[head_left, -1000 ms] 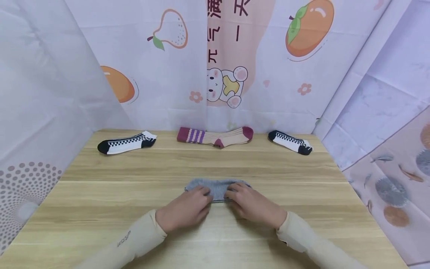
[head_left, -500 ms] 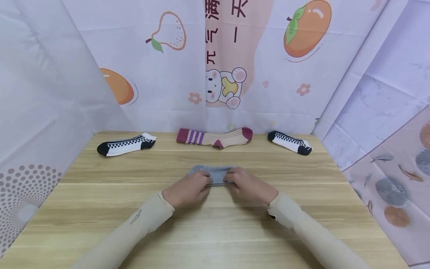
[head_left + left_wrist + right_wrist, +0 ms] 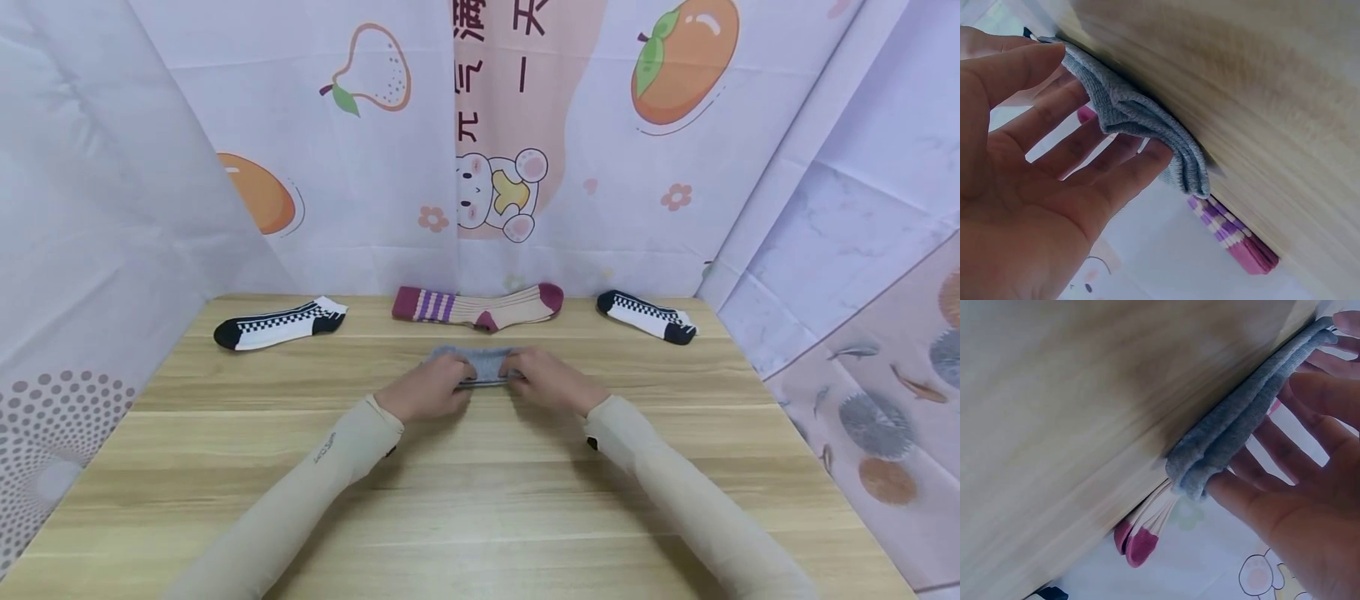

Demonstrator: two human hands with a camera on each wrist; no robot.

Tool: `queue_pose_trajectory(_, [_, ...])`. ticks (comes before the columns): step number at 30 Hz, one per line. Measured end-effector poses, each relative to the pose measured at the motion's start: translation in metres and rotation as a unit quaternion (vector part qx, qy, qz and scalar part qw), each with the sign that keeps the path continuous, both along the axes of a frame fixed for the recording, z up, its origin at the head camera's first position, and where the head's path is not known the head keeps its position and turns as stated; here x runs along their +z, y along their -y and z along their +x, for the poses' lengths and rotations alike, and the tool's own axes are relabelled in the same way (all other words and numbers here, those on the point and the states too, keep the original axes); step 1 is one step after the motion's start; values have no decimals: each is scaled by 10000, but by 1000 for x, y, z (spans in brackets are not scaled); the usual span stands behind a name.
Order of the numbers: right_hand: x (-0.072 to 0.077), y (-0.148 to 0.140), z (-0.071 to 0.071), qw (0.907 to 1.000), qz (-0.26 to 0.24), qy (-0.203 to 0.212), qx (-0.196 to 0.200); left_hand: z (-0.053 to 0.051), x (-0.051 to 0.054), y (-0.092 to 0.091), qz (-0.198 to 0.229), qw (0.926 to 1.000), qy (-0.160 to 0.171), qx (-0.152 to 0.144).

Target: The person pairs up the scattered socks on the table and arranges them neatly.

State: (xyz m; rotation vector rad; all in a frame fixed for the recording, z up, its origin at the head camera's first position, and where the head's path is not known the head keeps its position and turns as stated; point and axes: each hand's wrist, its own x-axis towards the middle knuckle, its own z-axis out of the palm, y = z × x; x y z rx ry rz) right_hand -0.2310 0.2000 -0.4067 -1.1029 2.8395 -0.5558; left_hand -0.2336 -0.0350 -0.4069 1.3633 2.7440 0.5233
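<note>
A folded grey sock (image 3: pixel 487 365) lies on the wooden table, just in front of a long cream sock (image 3: pixel 517 308) with maroon ends and purple stripes. My left hand (image 3: pixel 431 387) touches the grey sock's left part, and my right hand (image 3: pixel 551 379) touches its right part. In the left wrist view, the left hand's fairly straight fingers (image 3: pixel 1072 144) rest against the layered grey cloth (image 3: pixel 1129 112). The right wrist view shows extended fingers (image 3: pixel 1285 447) along the other part of the grey sock (image 3: pixel 1229 425), the thumb apart from them.
Black-and-white checked socks lie at the back left (image 3: pixel 281 325) and back right (image 3: pixel 647 317) of the table (image 3: pixel 480 517). A printed curtain (image 3: pixel 300 83) hangs behind the table's back edge, with more cloth at both sides.
Both hands and the grey sock have moved away from the body, toward the back of the table and nearer the striped sock. The other socks have stayed in place.
</note>
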Motion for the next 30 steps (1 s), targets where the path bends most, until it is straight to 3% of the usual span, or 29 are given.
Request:
queue_pose_trajectory(5, [1, 3, -12, 9998, 78, -82, -187, -9, 5, -2, 112, 9998, 124, 85])
queue_pose_trajectory(10, [2, 10, -17, 9998, 63, -25, -162, -12, 4, 1, 3, 9994, 156, 294])
queue_pose_trajectory(20, [3, 15, -22, 9996, 19, 64, -269, -12, -1, 0, -229, 9982, -150, 534])
queue_pose_trajectory(26, [2, 12, -21, 9996, -70, -32, -289, -13, -1, -3, -293, 9979, -74, 573])
queue_pose_trajectory(30, [-1, 9, -17, 9993, -2, -238, -286, -16, -3, -7, -376, 9979, 167, 500])
